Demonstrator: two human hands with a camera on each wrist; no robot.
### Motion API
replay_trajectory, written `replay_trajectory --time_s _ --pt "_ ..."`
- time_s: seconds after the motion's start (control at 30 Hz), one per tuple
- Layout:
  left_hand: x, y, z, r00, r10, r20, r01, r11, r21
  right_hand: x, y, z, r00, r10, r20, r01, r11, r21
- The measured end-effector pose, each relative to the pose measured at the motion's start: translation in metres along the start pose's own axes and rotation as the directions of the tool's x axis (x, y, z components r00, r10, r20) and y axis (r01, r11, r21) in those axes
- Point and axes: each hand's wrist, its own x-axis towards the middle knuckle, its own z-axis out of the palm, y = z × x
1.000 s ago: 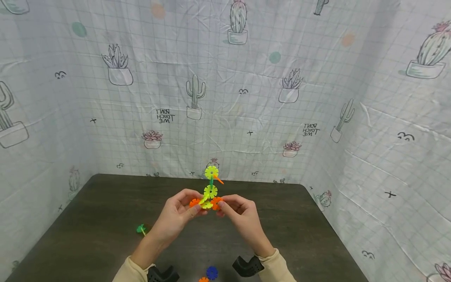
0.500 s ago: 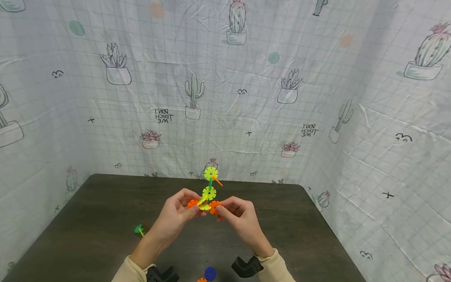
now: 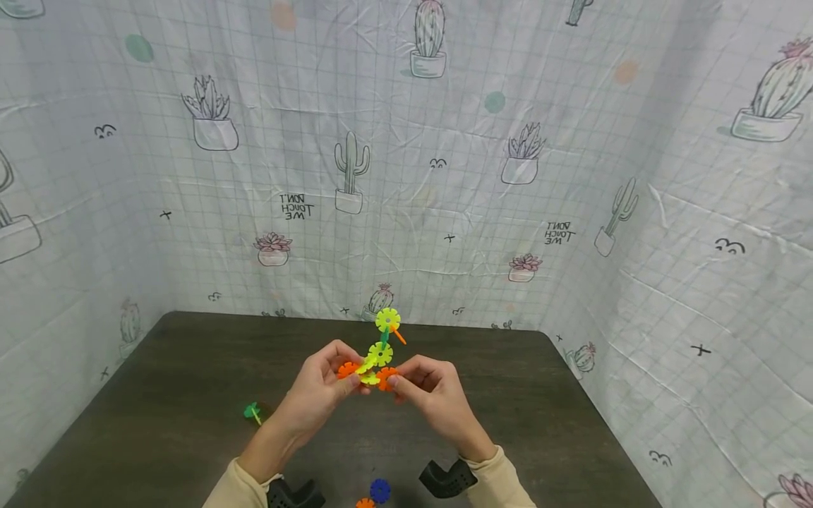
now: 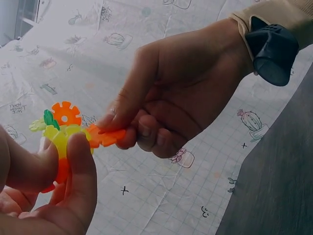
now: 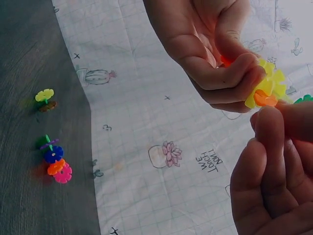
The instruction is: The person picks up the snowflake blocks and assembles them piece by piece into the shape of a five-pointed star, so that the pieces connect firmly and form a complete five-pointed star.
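Above the table I hold a figure built of notched plastic snowflake discs. At its top is a yellow-green disc point(image 3: 387, 319) with a thin orange piece sticking out. A green piece joins it to another yellow-green disc point(image 3: 380, 354) below. My left hand point(image 3: 317, 388) pinches the figure's lower left part, near an orange disc point(image 3: 346, 370). On the other side, my right hand point(image 3: 438, 398) pinches an orange disc point(image 4: 108, 137) between thumb and forefinger. That disc meets the yellow part; whether it is slotted in, I cannot tell. Fingertips partly cover both orange discs.
A small green piece point(image 3: 251, 410) with a pale stem lies on the dark table point(image 3: 190, 367), left of my left forearm. Near the front edge lie a blue disc point(image 3: 380, 490) and an orange disc point(image 3: 365, 503). The right wrist view adds a pink disc point(image 5: 62, 173). Patterned cloth point(image 3: 406, 176) surrounds the table.
The figure's upper part has dipped slightly and shifted a little right. Both hands keep their pinching grips in nearly the same place.
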Motion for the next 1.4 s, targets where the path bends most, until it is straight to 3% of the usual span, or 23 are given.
replay_trajectory --time_s 0.47,0.73,0.93,1.2,1.4 --pt "-0.001 0.002 0.005 0.999 -0.019 -0.027 0.021 0.998 0.062 -0.003 0.005 0.007 0.997 -0.071 -0.042 0.069 0.997 -0.034" --pt "-0.005 0.003 0.009 1.0 0.014 0.003 -0.014 0.995 0.095 -0.006 0.007 0.012 0.988 -0.141 -0.055 0.143 0.989 0.027" --pt "-0.005 0.004 0.005 0.999 0.034 0.001 -0.034 0.997 0.065 -0.003 0.004 0.016 0.985 -0.166 -0.056 0.167 0.986 0.015" --pt "-0.004 0.004 -0.011 0.989 0.093 0.114 -0.096 0.995 0.022 0.002 0.001 0.015 0.991 -0.128 -0.051 0.125 0.991 -0.054" --pt "-0.001 0.005 -0.011 0.99 0.053 0.129 -0.062 0.996 0.067 0.004 0.0 0.013 0.987 -0.151 -0.05 0.145 0.984 -0.103"
